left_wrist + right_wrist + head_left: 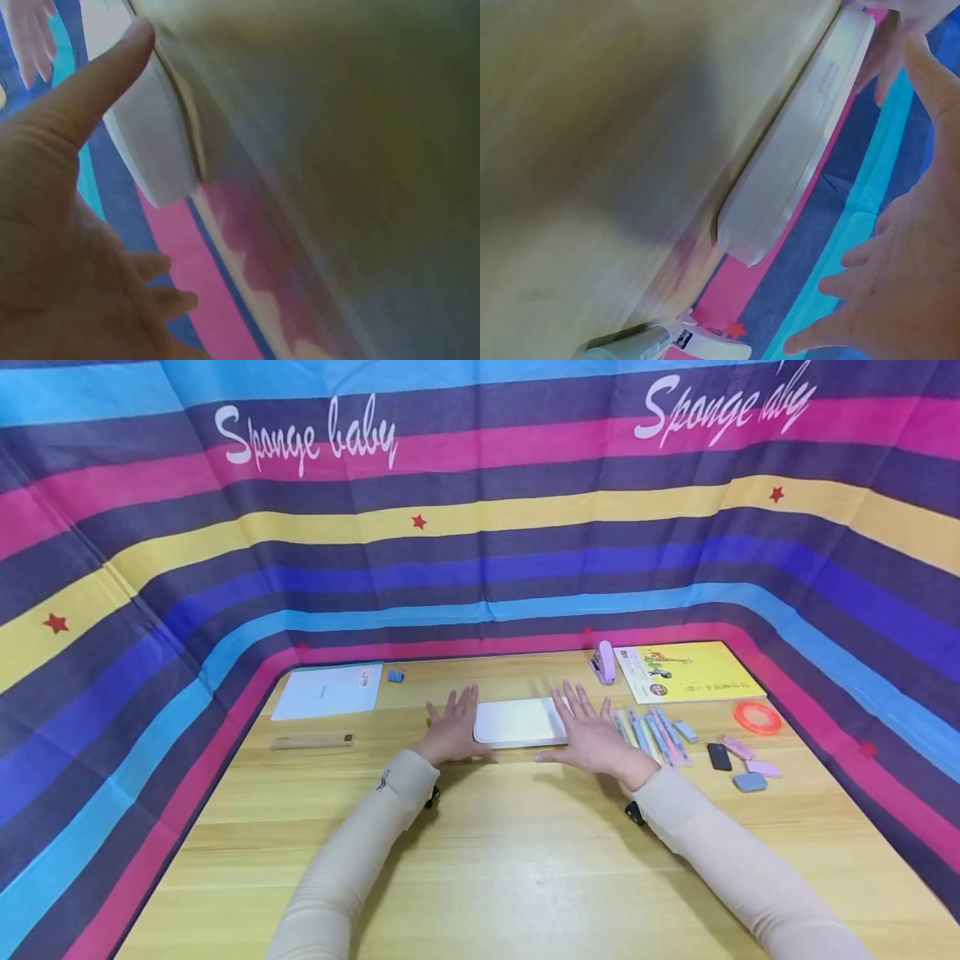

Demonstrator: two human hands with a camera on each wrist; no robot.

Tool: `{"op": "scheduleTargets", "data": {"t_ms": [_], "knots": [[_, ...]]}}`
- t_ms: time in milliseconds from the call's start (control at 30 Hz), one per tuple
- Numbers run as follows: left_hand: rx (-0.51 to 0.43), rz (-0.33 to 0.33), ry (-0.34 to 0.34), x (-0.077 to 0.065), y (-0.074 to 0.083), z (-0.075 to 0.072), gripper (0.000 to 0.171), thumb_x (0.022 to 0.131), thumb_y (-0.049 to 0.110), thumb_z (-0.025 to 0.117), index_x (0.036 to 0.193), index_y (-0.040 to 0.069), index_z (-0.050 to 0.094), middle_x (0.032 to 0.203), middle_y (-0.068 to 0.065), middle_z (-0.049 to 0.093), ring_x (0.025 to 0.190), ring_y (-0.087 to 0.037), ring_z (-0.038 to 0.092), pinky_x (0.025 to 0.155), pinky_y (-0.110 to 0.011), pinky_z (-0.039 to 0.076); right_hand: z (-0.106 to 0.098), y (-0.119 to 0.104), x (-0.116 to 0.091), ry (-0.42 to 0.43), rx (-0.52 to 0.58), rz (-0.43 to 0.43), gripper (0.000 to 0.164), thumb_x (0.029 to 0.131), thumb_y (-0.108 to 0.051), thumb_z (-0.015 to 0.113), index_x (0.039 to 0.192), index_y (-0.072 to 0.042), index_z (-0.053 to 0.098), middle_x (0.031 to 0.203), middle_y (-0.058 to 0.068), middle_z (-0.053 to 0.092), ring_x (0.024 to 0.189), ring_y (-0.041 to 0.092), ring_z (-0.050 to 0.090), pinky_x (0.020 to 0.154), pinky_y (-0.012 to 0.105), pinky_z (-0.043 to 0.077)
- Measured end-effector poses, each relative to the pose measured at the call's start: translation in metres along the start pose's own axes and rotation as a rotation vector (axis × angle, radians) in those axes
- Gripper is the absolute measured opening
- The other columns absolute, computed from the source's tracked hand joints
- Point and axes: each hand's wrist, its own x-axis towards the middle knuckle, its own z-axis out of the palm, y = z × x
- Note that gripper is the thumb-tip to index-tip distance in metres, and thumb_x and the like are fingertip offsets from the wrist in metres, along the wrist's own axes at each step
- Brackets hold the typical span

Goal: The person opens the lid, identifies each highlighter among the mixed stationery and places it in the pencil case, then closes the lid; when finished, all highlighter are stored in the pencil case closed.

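A flat white rectangular box with rounded corners point(520, 723) lies on the wooden table between both hands. At its left end is my left hand point(452, 728), fingers spread and pointing away from me; in the left wrist view the thumb lies close to the near edge of the white box point(150, 135). My right hand point(592, 735) is at the opposite end, its fingers straight and spread over the box's right corner. The right wrist view shows the long side of the box point(795, 142) beside the extended right fingers. Neither hand curls round anything.
Several highlighter pens point(652, 737) lie right of the right hand, with small erasers point(750, 782) and an orange tape ring point(757, 718) beyond. A purple stapler point(602, 662) and yellow book point(686, 672) sit behind. Left are a white booklet point(327, 692), ruler point(312, 741) and blue sharpener point(396, 676).
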Motion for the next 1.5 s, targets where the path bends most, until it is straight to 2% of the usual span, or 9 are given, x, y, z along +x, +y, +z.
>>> {"op": "scheduleTargets", "data": {"t_ms": [233, 467, 633, 767, 967, 1100, 1267, 1500], "knots": [[-0.092, -0.015, -0.061, 0.009, -0.019, 0.001, 0.129, 0.046, 0.075, 0.06, 0.14, 0.014, -0.005, 0.145, -0.004, 0.003, 0.129, -0.028, -0.001, 0.091, -0.062, -0.01, 0.003, 0.007, 0.004, -0.021, 0.023, 0.018, 0.112, 0.062, -0.074, 0.049, 0.136, -0.02, -0.015, 0.141, 0.005, -0.018, 0.127, 0.028, -0.011, 0.088, 0.056, -0.019], [-0.174, 0.076, -0.117, 0.018, -0.022, -0.002, 0.117, 0.049, 0.069, 0.065, 0.14, 0.013, 0.016, 0.144, -0.004, 0.009, 0.129, -0.031, 0.003, 0.091, -0.063, -0.008, 0.008, 0.022, 0.013, -0.088, 0.04, 0.005, 0.113, 0.061, -0.074, 0.05, 0.136, -0.021, -0.015, 0.143, 0.005, -0.011, 0.129, 0.031, 0.0, 0.089, 0.061, -0.013], [-0.152, 0.083, -0.147, 0.019, -0.018, -0.005, 0.111, 0.053, 0.065, 0.067, 0.139, 0.014, 0.019, 0.145, -0.004, 0.005, 0.129, -0.031, 0.003, 0.092, -0.062, -0.006, 0.006, 0.027, 0.02, -0.133, 0.045, -0.08, 0.103, 0.065, -0.067, 0.054, 0.139, -0.022, -0.002, 0.143, 0.005, -0.001, 0.129, 0.03, 0.005, 0.089, 0.063, -0.008], [-0.12, 0.082, -0.148, 0.02, -0.015, -0.003, 0.111, 0.053, 0.067, 0.065, 0.139, 0.014, 0.019, 0.145, -0.004, 0.002, 0.129, -0.031, 0.002, 0.092, -0.062, -0.005, 0.006, 0.024, 0.026, -0.139, 0.009, -0.151, 0.093, 0.07, -0.064, 0.052, 0.14, -0.02, 0.01, 0.143, 0.006, 0.005, 0.128, 0.031, 0.009, 0.09, 0.066, 0.001], [-0.109, 0.071, -0.141, 0.023, -0.014, 0.0, 0.112, 0.052, 0.069, 0.064, 0.139, 0.015, 0.019, 0.145, -0.001, 0.002, 0.129, -0.03, 0.001, 0.093, -0.061, -0.007, 0.01, 0.019, 0.032, -0.097, -0.044, -0.215, 0.086, 0.072, -0.06, 0.054, 0.138, -0.013, 0.025, 0.141, 0.013, 0.018, 0.125, 0.035, 0.018, 0.091, 0.064, 0.01], [-0.125, 0.065, -0.142, 0.024, -0.015, 0.002, 0.116, 0.052, 0.069, 0.064, 0.14, 0.014, 0.013, 0.145, 0.001, 0.003, 0.129, -0.028, 0.001, 0.094, -0.06, -0.008, 0.01, 0.016, 0.035, -0.05, -0.092, -0.261, 0.082, 0.074, -0.056, 0.056, 0.134, -0.007, 0.032, 0.137, 0.017, 0.027, 0.121, 0.039, 0.027, 0.092, 0.061, 0.017], [-0.152, 0.066, -0.157, 0.026, -0.016, 0.003, 0.121, 0.051, 0.07, 0.064, 0.141, 0.013, 0.006, 0.145, 0.001, 0.005, 0.13, -0.024, 0.001, 0.094, -0.058, -0.009, 0.012, 0.014, 0.038, 0.016, -0.213, -0.36, 0.079, 0.074, -0.054, 0.055, 0.129, 0.002, 0.039, 0.132, 0.018, 0.036, 0.115, 0.04, 0.036, 0.088, 0.059, 0.028], [-0.157, 0.077, -0.179, 0.026, -0.015, 0.001, 0.119, 0.054, 0.066, 0.065, 0.14, 0.01, 0.005, 0.145, -0.001, 0.006, 0.13, -0.022, 0.001, 0.095, -0.057, -0.009, 0.015, 0.015, 0.042, 0.058, -0.309, -0.44, 0.076, 0.074, -0.054, 0.05, 0.124, 0.004, 0.045, 0.126, 0.019, 0.043, 0.108, 0.037, 0.045, 0.081, 0.043, 0.043]]}}
